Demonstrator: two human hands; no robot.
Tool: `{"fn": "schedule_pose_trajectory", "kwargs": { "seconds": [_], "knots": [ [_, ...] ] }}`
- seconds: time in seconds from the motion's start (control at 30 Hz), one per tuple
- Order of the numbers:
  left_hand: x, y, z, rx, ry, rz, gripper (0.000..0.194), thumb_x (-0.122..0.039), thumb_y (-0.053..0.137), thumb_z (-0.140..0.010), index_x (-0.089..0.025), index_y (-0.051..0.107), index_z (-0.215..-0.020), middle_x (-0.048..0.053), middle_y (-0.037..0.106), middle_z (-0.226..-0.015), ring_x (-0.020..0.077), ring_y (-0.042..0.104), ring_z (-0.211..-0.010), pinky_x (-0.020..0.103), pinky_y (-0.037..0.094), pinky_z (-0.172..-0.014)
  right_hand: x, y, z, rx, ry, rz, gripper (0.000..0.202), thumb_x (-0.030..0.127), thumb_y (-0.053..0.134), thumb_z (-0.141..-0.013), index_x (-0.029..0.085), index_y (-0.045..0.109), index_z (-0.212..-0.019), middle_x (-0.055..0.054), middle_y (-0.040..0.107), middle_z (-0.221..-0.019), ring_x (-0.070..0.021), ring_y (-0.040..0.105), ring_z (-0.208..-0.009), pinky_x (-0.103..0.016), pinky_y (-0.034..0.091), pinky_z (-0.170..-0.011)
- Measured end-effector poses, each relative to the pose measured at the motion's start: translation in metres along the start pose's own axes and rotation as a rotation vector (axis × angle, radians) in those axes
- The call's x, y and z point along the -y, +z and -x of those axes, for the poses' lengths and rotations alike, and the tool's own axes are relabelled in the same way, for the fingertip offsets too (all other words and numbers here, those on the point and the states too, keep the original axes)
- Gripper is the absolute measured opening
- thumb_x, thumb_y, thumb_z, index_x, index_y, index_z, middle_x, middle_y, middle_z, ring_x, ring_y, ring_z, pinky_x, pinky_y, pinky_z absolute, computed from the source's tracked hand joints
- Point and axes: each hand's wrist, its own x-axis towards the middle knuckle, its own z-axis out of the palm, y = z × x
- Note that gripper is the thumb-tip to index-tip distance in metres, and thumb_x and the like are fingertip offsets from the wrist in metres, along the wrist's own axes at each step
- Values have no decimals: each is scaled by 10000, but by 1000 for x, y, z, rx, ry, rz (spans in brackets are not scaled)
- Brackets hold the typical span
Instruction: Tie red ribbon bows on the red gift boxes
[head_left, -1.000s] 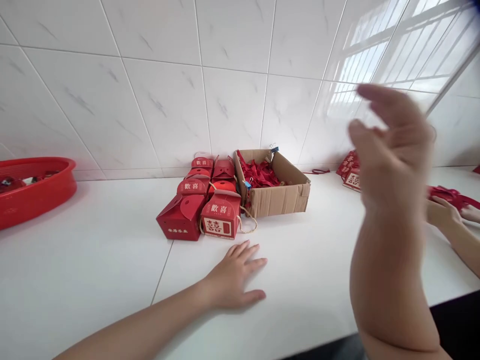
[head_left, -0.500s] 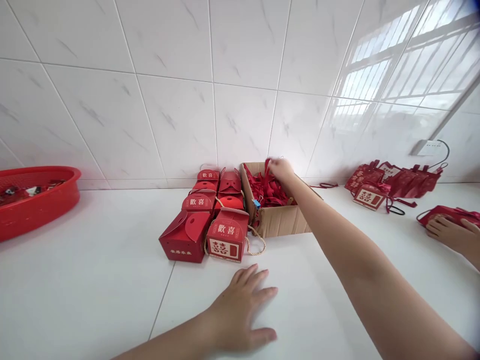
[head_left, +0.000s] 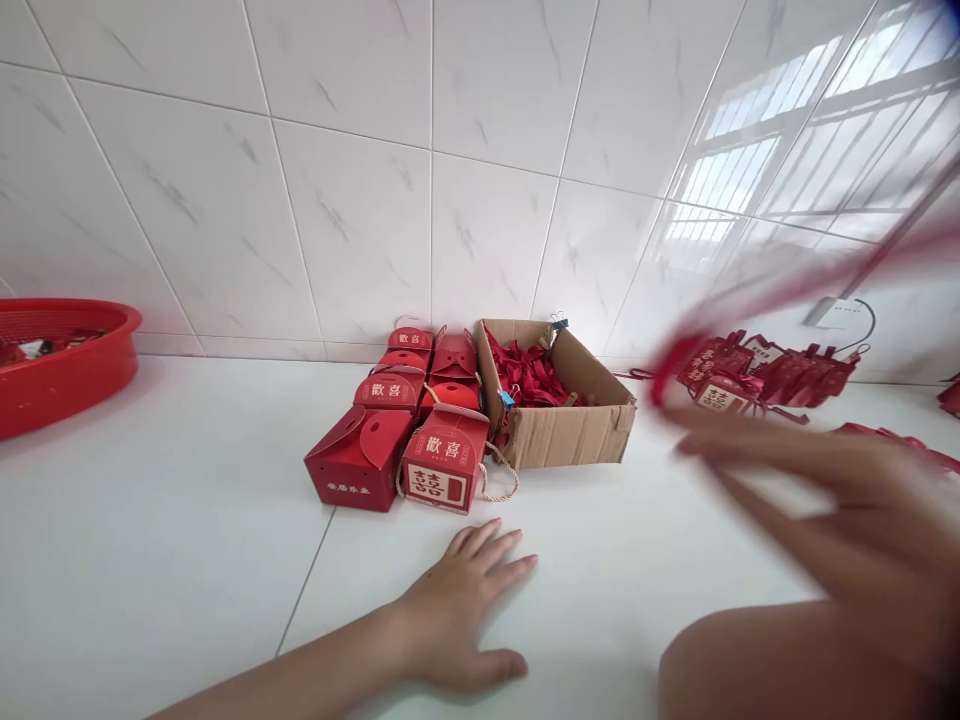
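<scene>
My left hand (head_left: 457,610) lies flat on the white table with its fingers spread, holding nothing, just in front of the red gift boxes. My right hand (head_left: 825,480) is raised at the right and smeared by motion. Its fingers pinch a red ribbon (head_left: 679,365), which trails off towards the right edge. Between the hands, further back, stands an open cardboard box (head_left: 574,440) with a heap of red ribbons (head_left: 529,375) in it. To its left, red gift boxes with rope handles form two rows; the nearest ones are a box with a white label (head_left: 446,460) and a plain-sided box (head_left: 356,465).
A red plastic basket (head_left: 120,340) with small wrapped things stands at the far left. Several flat red bags (head_left: 810,375) and a small red box (head_left: 721,395) stand at the back right. A tiled wall (head_left: 352,220) closes off the back, with a white socket (head_left: 834,312).
My right hand has left the cardboard box and swung right and nearer, carrying a red ribbon out. The left hand stays flat on the table. The other person's hand no longer shows.
</scene>
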Motion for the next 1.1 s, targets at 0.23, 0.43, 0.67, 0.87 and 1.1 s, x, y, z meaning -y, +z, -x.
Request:
{"fn": "schedule_pose_trajectory", "kwargs": {
  "seconds": [0.23, 0.43, 0.67, 0.87, 1.1],
  "knots": [
    [15, 8, -1, -62, 79, 58, 936, -640, 662, -648, -311, 303, -1448, 111, 153, -1563, 436, 64, -1410, 630, 181, -1086, 88, 14, 4, 829, -311, 86, 258, 210, 533, -851, 315, 746, -954, -9, 746, -937, -232, 714, -790, -317, 594, -642],
    [-10, -48, -8, -467, 64, 326, 382, -442, 522, -864, -199, 578, -1154, 124, 556, -1215, 248, 532, -1140, 443, 404, -1015, 87, 26, -13, 723, -306, -73, 258, 181, 515, -870, 291, 739, -938, -34, 725, -840, -223, 670, -754, -316, 529, -603],
    [-92, -139, 4, -576, 205, 534, 476, -331, 574, -857, -270, 478, -1319, 70, 591, -1229, 249, 534, -1167, 385, 477, -921, 99, 29, -11, 768, -89, -518, 278, 344, 540, -887, 242, 711, -1080, -3, 592, -579, -139, 550, -553, -264, 450, -483],
    [-102, -135, 11, -431, 147, 872, 336, -390, 438, -916, -177, 618, -1105, 78, 677, -898, 206, 664, -782, 354, 542, -726, 101, 28, -6, 726, 11, -636, 314, 389, 602, -838, 268, 695, -1112, -12, 654, -693, -140, 567, -554, -295, 493, -498],
    [-93, -141, 13, -580, 90, 808, 213, -372, 542, -869, -182, 566, -961, -15, 538, -653, 110, 544, -541, 238, 469, -516, 67, 48, -25, 100, 41, -634, 413, 421, 512, -860, 305, 585, -1249, -72, 664, -1100, -200, 640, -724, -386, 537, -619]
  ]
}}
